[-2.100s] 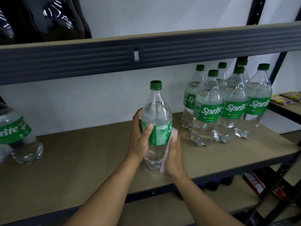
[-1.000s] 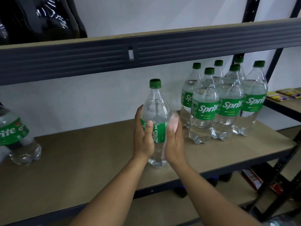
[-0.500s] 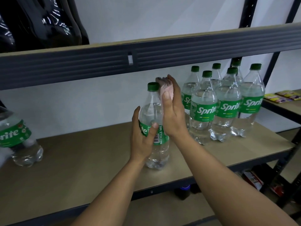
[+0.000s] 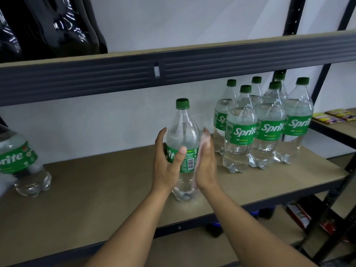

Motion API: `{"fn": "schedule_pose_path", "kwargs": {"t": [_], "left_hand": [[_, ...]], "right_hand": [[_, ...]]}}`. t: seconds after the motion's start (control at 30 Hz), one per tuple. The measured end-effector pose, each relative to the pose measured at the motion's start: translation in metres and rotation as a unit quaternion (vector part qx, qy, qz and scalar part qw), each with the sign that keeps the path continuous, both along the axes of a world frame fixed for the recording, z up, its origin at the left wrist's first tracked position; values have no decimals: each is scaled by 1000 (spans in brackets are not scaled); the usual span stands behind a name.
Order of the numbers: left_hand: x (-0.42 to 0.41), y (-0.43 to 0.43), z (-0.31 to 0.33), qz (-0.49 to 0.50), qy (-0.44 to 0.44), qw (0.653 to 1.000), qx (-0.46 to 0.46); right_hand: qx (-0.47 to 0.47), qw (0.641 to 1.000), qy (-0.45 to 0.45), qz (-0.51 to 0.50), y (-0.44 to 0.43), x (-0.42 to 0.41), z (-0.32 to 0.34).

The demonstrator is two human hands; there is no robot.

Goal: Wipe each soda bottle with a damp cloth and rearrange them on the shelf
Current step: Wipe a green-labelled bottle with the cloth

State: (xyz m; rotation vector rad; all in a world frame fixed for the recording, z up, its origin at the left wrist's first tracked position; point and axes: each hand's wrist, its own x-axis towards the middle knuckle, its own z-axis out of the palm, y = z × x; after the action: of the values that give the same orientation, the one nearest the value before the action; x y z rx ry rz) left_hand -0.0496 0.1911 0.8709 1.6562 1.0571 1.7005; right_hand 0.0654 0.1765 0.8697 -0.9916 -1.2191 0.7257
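Head camera view: a person is standing at a shelf (image 4: 96,189) and working on one soda bottle (image 4: 183,132) near the middle of the board. The bottle is standing upright, green cap on, its base down at the board near the front edge. The left hand (image 4: 165,166) is gripping it around the green label, fingers wrapping behind and thumb lying across the front. The right hand (image 4: 207,166) is lying flat, fingers nearly straight, pressing a pale pink cloth (image 4: 204,139) against the bottle's right side; its fingertips are blurring. Six more bottles (image 4: 265,132) are standing clustered to the right, just beside the hands. Another bottle (image 4: 21,160) is sitting well apart at the far left. Dark bottles (image 4: 48,26) are showing on the upper shelf.
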Motion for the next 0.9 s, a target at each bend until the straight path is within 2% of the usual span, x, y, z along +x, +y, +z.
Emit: {"fn": "schedule_pose_path", "kwargs": {"t": [0.13,0.23,0.4,0.5,0.6,0.73,0.9], "left_hand": [[0,1,0,16,11,1000,-5],[1,5,0,-9,7,1000,-5],[3,5,0,-71,-29,997,6],[3,3,2,-61,-30,998,15],[4,3,1,-43,-22,999,14],[8,2,3,-43,-20,999,12],[9,5,0,-37,-28,999,6]], "right_hand": [[95,994,-44,-5,13,5,57],[150,987,-57,-17,15,6,67],[83,996,-35,-9,4,3,13],[30,999,5,16,-10,0,-35],[10,1000,11,18,-20,-1,-54],[20,1000,10,10,-8,3,-28],[75,996,-40,-15,16,10,44]]}}
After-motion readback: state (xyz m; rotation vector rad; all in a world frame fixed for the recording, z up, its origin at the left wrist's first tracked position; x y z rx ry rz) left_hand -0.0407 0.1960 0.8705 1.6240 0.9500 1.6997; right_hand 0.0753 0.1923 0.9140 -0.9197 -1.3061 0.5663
